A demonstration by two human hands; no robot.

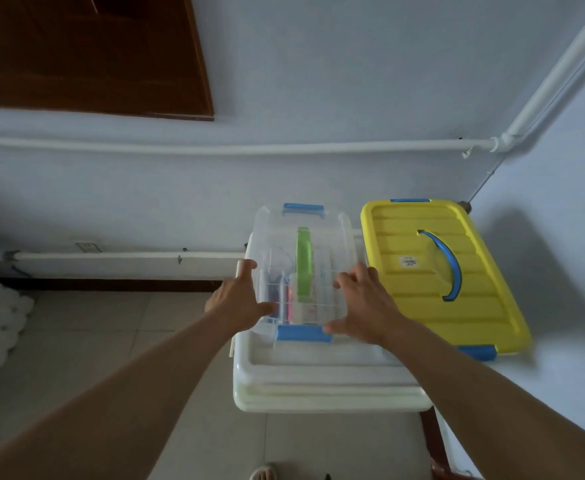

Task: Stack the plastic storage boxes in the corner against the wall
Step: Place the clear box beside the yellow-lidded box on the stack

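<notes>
Clear box [318,258]: green handle, blue latches; yellow lid [433,271]: blue handle.

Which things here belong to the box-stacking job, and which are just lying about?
Job:
small clear plastic box with green handle
large white plastic box beneath it
yellow-lidded plastic box with blue handle
left hand
right hand

Lying about:
white wall pipe
brown wooden door

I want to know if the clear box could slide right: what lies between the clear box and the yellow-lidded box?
In the head view, nothing: only a narrow bare strip of the white lid separates the clear box from the yellow-lidded box.
</notes>
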